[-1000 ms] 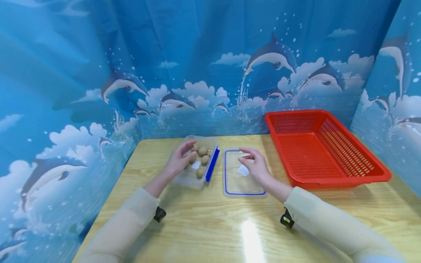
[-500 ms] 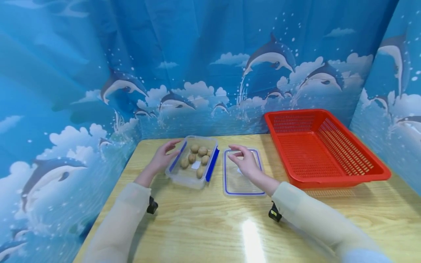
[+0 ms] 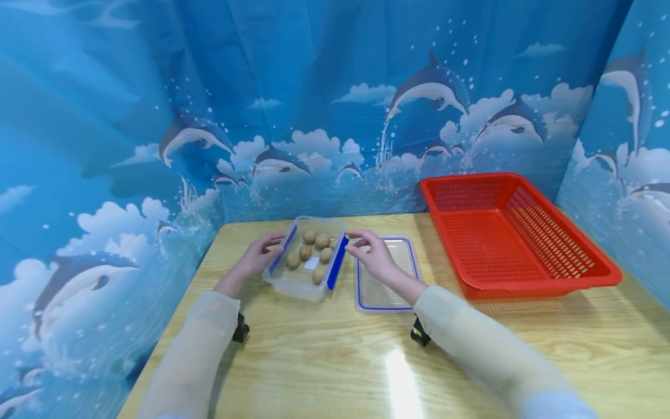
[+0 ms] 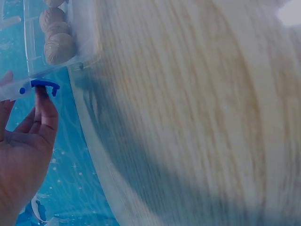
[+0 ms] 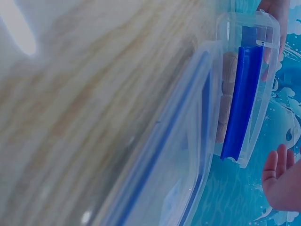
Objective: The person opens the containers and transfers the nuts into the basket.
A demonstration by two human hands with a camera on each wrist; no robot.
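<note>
A clear plastic food box (image 3: 293, 286) with blue side latches holds several walnuts (image 3: 322, 240) and a small white slip. My left hand (image 3: 255, 256) is at its left side. In the left wrist view, its fingertips touch the blue latch (image 4: 45, 84), and the thumb lies by the clear rim. My right hand (image 3: 374, 256) hovers at the box's right side, fingertips close to the blue latch (image 3: 338, 263) there. In the right wrist view, a gap separates the right hand (image 5: 284, 181) from the box, and its fingers are loosely extended.
A flat clear lid (image 3: 384, 297) with a blue seal lies right of the box, partly under my right forearm. Farther right stands a red plastic basket (image 3: 544, 286). A dolphin-print curtain (image 3: 324, 87) closes off the back and sides of the wooden table (image 3: 314, 361).
My left hand has drawn back from over the walnuts to the box's left side. My right hand has moved left from above the lid towards the box's right latch.
</note>
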